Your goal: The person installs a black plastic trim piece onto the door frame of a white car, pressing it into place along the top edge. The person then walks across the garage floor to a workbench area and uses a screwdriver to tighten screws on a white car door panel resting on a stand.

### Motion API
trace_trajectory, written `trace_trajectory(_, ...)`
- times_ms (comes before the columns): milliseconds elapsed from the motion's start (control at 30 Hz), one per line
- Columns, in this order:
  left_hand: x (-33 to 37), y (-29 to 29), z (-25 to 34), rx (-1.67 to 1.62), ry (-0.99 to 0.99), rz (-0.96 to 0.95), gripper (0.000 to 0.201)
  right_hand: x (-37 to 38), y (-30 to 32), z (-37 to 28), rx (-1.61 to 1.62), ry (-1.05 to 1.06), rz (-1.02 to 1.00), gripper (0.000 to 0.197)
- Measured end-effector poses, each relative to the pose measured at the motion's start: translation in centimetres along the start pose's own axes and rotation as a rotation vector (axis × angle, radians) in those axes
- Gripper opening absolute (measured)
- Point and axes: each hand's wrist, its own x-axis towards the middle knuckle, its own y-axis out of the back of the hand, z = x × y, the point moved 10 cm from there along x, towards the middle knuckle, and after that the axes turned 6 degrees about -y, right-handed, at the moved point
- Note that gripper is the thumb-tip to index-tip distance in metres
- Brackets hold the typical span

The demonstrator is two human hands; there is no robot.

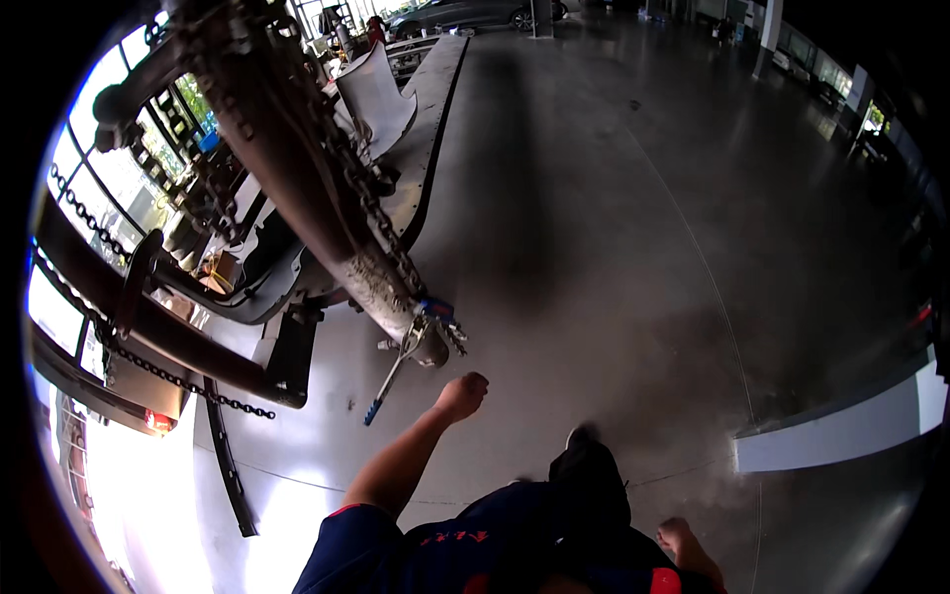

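My left hand is held out in front of me, curled into a fist, with nothing showing in it. Just ahead and to its left is the lower end of a thick, rust-brown metal post, with chains hanging along it. At the post's end hangs a metal tool with a blue-tipped handle, apart from my hand. A blue piece sits beside it. My right hand is low at my right side, fingers curled, with nothing visible in it and only floor around it.
On the left, a curved brown beam carries another chain. Behind the post lies a long metal platform with a bent pale panel. A low white block stands right. A grey car is parked far off.
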Motion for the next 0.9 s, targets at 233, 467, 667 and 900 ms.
trace_trajectory(233,18.0,2.5,-7.0,0.083,0.303,-0.021,0.037,-4.8,-5.7,-24.9,-0.415,0.128,-0.231,0.021)
trace_trajectory(467,15.5,-5.1,-18.0,0.103,0.550,-0.588,0.030,-21.0,2.4,-85.9,-0.080,0.916,0.070,0.031)
trace_trajectory(667,31.5,-3.4,-23.2,-0.081,0.840,-0.420,0.032,-25.2,2.4,-118.3,-0.052,1.090,-0.099,0.011)
trace_trajectory(900,76.6,9.8,-21.1,0.173,0.492,-0.307,0.042,-7.2,4.9,-123.2,-0.335,0.695,-0.087,0.015)
